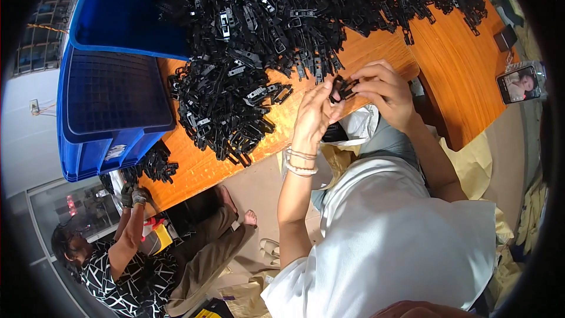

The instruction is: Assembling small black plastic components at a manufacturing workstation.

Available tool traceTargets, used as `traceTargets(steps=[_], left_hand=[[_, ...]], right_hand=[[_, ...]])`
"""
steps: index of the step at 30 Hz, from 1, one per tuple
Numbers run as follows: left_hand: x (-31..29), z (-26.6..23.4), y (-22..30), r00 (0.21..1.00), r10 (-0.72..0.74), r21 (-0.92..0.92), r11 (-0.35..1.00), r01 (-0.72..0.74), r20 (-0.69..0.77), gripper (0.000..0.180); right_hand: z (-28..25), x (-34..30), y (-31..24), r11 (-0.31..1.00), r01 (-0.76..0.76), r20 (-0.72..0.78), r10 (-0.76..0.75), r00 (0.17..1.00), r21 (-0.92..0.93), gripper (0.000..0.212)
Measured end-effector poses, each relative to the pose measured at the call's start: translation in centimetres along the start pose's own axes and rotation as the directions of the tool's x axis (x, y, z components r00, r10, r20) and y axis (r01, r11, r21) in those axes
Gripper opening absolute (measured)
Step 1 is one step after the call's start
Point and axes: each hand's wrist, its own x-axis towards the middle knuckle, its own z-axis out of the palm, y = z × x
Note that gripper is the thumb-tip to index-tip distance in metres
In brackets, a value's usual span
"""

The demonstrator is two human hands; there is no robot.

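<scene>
Between my two hands, just off the table's near edge, is a small black plastic clip-like part [340, 89]. My left hand [315, 112], with bracelets at the wrist, pinches it from the left. The fingers of my right hand [385, 91] close on its right side. A big heap of similar black plastic parts [265, 17] covers the far side of the wooden table [376, 50]. A smaller pile [223, 112] of them lies to the left of my left hand. The part's exact shape is partly hidden by my fingers.
Blue plastic crates [112, 94] stand at the left on the table. A phone [519, 84] is at the right edge, near a small black box [505, 38]. At lower left a co-worker [129, 265] with gloved hands handles more black parts. A white bag [360, 125] hangs below my hands.
</scene>
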Motion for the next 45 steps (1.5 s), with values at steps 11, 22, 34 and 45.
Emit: traceTargets(steps=[11, 22, 34, 45], left_hand=[[0.3, 1.1, -0.3, 0.973, -0.164, -0.087, 0.980, 0.180, 0.163, 0.011], [4.8, 1.9, 1.4, 0.866, 0.490, 0.896, 0.335, -0.292, 0.099, 0.011], [11.1, 4.1, 5.2, 0.815, 0.229, 0.437, -0.899, -0.033, 0.533, 0.006], [8.7, 3.2, 4.8, 0.597, 0.378, 0.555, -0.820, -0.139, 0.708, 0.007]], right_hand=[[-1.2, 0.2, -0.1, 0.983, 0.144, 0.124, -0.130, 0.984, -0.112, 0.016], [-1.8, -2.2, 1.0, 0.824, -0.320, -0.161, 0.435, 0.886, 0.467, 0.003], [-0.5, -3.5, 2.9, 0.638, -0.533, -0.180, 0.718, 0.672, 0.555, 0.012], [-0.1, -3.2, 4.2, 0.548, -0.514, -0.103, 0.743, 0.661, 0.660, 0.014]])
